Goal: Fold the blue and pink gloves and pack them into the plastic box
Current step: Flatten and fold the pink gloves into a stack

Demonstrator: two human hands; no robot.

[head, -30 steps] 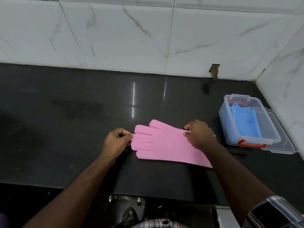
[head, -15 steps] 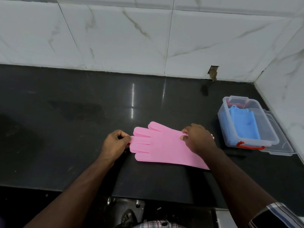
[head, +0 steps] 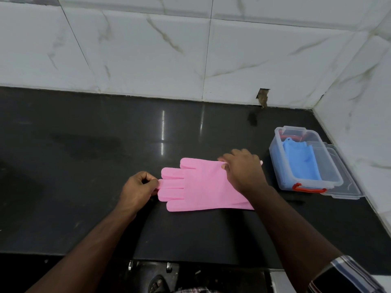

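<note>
Here the pink glove [head: 198, 187] lay flat on the black countertop [head: 84, 187], fingers pointing left. Left hand [head: 137, 188] pinched a glove fingertip between curled fingers and thumb. Right hand [head: 243, 170] pinched the glove's far edge near the cuff. Blue glove [head: 300, 161] sat inside the clear plastic box [head: 275, 157], near the right wall, well apart from the pink one.

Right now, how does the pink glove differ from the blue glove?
The pink glove lies flat and unfolded on the black counter; the blue glove sits inside the plastic box. Both hands, left hand and right hand, pinch the pink glove; nothing touches the blue glove. Both look like the same smooth material.
</note>
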